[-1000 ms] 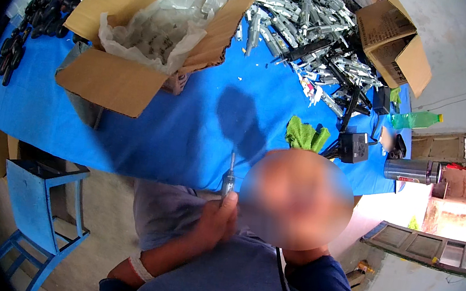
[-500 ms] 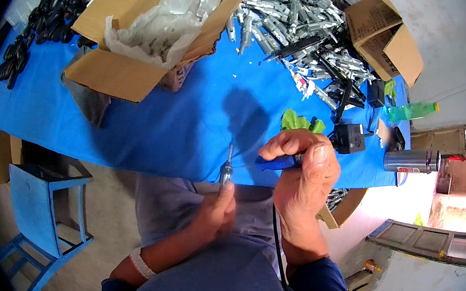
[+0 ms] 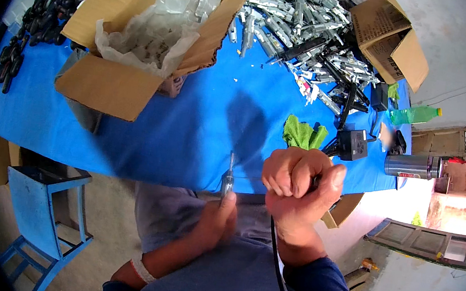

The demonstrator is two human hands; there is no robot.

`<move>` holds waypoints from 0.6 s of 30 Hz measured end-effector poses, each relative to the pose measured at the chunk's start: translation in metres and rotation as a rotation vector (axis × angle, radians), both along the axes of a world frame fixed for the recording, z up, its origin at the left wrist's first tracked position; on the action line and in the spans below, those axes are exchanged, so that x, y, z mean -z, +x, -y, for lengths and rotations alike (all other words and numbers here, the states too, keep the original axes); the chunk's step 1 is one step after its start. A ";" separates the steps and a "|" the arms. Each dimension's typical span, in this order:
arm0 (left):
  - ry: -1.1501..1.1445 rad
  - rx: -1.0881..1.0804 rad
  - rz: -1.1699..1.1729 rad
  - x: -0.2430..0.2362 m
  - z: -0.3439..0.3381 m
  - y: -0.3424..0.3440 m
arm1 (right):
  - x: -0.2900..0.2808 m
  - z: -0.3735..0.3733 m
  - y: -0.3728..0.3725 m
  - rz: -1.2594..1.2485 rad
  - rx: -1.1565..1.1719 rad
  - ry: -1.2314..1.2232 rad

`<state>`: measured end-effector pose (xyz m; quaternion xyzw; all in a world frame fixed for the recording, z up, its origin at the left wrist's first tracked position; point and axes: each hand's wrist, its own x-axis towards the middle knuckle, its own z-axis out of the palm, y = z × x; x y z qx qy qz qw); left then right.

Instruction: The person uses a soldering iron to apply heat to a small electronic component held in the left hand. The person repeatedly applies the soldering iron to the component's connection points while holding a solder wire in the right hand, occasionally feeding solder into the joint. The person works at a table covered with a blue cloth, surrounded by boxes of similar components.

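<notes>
My left hand (image 3: 214, 220), low in the middle before the table's front edge, grips a small silver part (image 3: 228, 183) with a thin rod pointing up. Just right of it, my right hand (image 3: 300, 191) is clenched round a corded driver, its handle mostly hidden by the fingers. The driver's thin shaft reaches left toward the silver part; whether it touches is too small to tell. A black cord (image 3: 273, 255) hangs below my right fist. Beyond that fist lie a green cloth (image 3: 303, 132) and a black power adapter (image 3: 352, 144) on the blue table cloth (image 3: 181, 139).
An open carton (image 3: 106, 89) with plastic lining stands back left beside piled black items (image 3: 44, 23). Silver parts (image 3: 283, 18) heap behind, near another carton (image 3: 392, 37). A green bottle (image 3: 414, 115) and steel cylinder (image 3: 412, 166) are at right, a blue chair (image 3: 39, 209) lower left.
Since half a second ago my right hand has turned and sits slightly lower, its fingers now covering the blue handle seen earlier. My left hand still holds the silver part, shifted slightly.
</notes>
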<state>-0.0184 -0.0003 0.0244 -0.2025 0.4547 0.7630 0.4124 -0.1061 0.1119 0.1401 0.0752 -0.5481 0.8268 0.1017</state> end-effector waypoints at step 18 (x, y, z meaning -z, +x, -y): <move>0.149 -0.034 0.091 -0.001 0.000 -0.004 | -0.009 -0.014 0.006 -0.021 -0.095 0.173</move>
